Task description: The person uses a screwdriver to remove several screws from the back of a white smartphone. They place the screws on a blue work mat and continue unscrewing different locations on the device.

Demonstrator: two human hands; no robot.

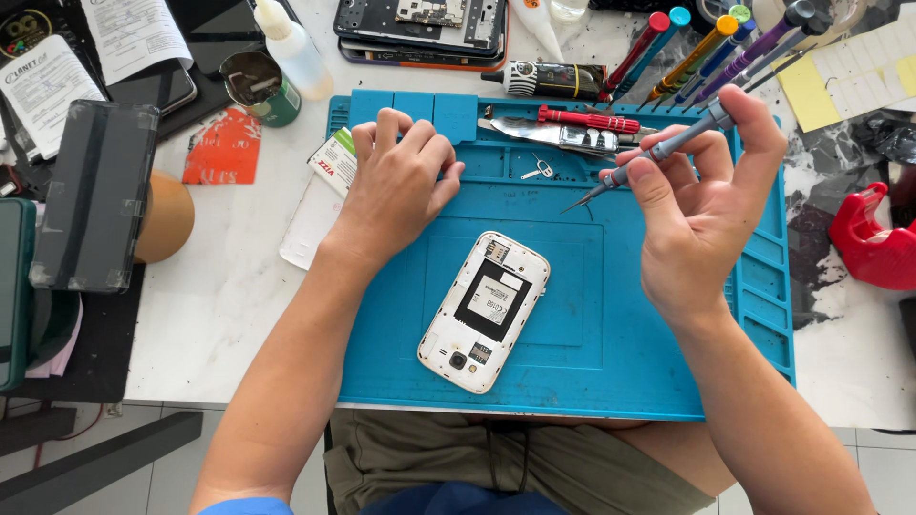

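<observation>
A white phone [485, 311] lies face down on the blue work mat [611, 362], its back cover off and the battery bay showing. My right hand [701, 215] is shut on a small grey precision screwdriver [658, 153], tip pointing down-left above the mat, well clear of the phone. My left hand [399, 176] rests palm down on the mat's upper left part, fingers curled over the mat's small compartments, holding nothing that I can see.
Red-handled tool and metal tweezers [563, 129] lie at the mat's top. Several coloured screwdrivers [706, 48] stand behind. A white squeeze bottle [291, 48], a green tin [258, 86], a dark taped case [95, 195] at left, a red object [873, 238] at right.
</observation>
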